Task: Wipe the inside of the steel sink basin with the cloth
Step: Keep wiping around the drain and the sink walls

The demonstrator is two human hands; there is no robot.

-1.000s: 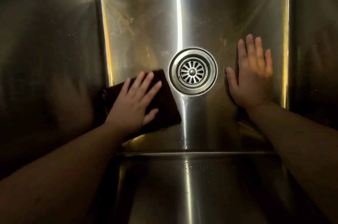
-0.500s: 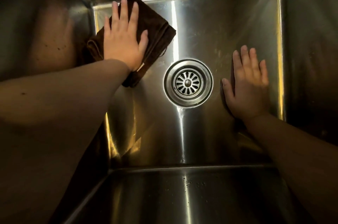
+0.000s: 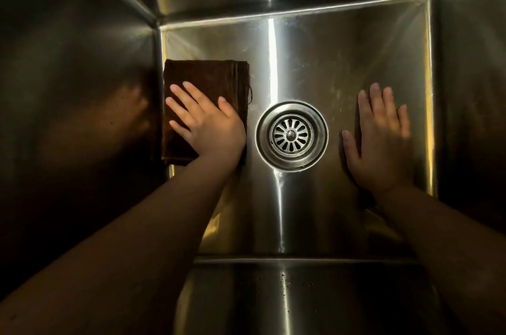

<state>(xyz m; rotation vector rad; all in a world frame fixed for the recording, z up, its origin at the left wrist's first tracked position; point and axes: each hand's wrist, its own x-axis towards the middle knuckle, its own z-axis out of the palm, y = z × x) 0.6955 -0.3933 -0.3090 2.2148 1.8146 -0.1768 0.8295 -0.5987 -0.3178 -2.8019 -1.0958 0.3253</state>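
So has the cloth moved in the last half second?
Yes. The cloth has slid back toward the person: it was beyond the drain, and now lies level with it, under the left hand.

No writing, label, brand, number or sign can be read. The sink (image 3: 328, 61) shows only bare steel, the drain strainer (image 3: 291, 135) in its floor bears no legible stamp, and the cloth (image 3: 208, 74) left of the drain strainer is plain.
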